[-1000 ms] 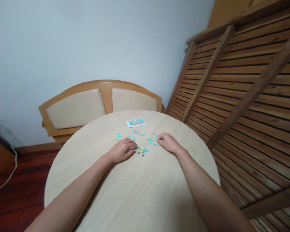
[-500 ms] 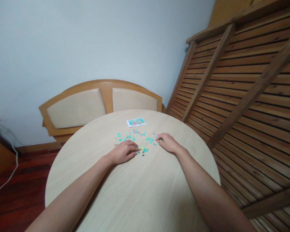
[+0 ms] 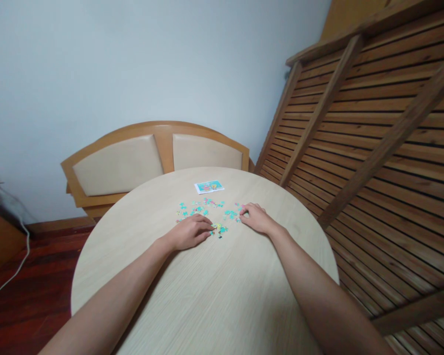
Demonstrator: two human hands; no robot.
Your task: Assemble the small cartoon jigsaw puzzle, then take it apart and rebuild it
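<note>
Several small turquoise, pink and yellow puzzle pieces (image 3: 202, 209) lie scattered on a round light-wood table (image 3: 207, 296). My left hand (image 3: 190, 231) rests palm down on the table, fingers together, its fingertips touching a small joined cluster of pieces (image 3: 219, 228). My right hand (image 3: 256, 218) lies to the right of the pieces, fingers curled, with its fingertips pinched at a piece near the pink ones (image 3: 240, 206). A small picture card (image 3: 209, 186) lies farther back on the table.
A wooden bench with two beige padded back panels (image 3: 155, 160) stands behind the table against a pale wall. A slatted wooden frame (image 3: 373, 123) leans along the right side. A cable (image 3: 18, 256) hangs at the left over a dark red floor.
The hands have barely moved. The view has shifted slightly, and the right fingertips have closed a little more on the piece.
</note>
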